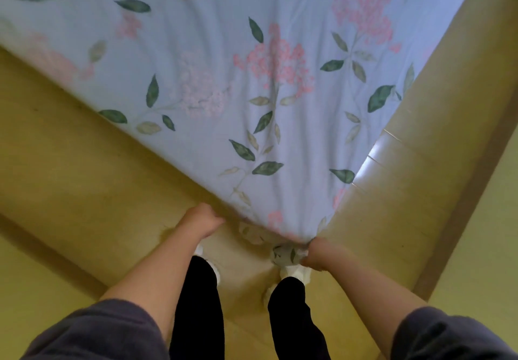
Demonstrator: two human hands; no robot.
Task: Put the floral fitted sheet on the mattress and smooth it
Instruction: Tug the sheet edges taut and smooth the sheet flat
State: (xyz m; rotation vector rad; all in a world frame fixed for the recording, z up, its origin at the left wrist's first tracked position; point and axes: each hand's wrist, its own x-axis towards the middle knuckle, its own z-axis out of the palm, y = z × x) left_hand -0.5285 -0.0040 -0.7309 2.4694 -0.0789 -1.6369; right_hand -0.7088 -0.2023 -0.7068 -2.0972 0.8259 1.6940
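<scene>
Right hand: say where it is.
Head view, lower centre-right: the right hand grips the bunched corner of the pale-blue floral fitted sheet, beside the tan bed frame.

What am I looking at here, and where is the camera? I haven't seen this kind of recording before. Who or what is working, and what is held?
There is no machine here. A person works with bare hands, and the single picture comes from a wide-angle camera worn on their head, looking down, so the arms enter from the bottom edge. Ahead lies a light blue fitted sheet printed with pink flowers and green leaves, spread over a bed inside a tan padded bed frame. The person stands at the bed's near corner. The right hand grips the bunched corner of the sheet. The left hand is at the sheet's edge with its fingers hidden, so I cannot tell whether it holds cloth. Below are black trouser legs and white footwear.
</scene>
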